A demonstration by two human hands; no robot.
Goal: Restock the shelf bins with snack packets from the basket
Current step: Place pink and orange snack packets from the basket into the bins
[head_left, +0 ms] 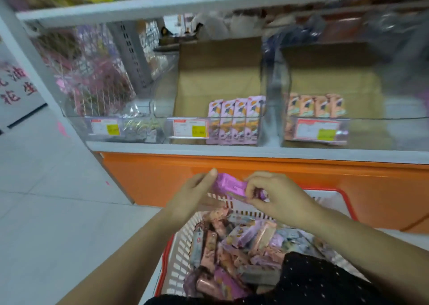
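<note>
The left hand (192, 193) and right hand (278, 195) both pinch one purple packet (229, 186) — basket (181, 253) just below the grip. Passing it to one hand may loosen the pinch, dropping it short of the bin (162, 84) beyond.

A single wide-angle camera, worn on the person's head, looks forward and down. It faces the shelf (209, 150) almost square on. The shelf's front edge runs across the middle of the picture, bowed by the lens. The clear bins (162, 91) stand at mid-height, blurred, and the upper shelf (185, 2) skims the top edge. Straight below the camera, nearest of all, lies the basket (343, 194), cut off by the bottom edge. Both forearms come in from the bottom. The left hand (195, 193) and right hand (278, 195) hold a purple packet (232, 186) over the basket's far rim. Floor (46, 188) fills the left side.
</note>
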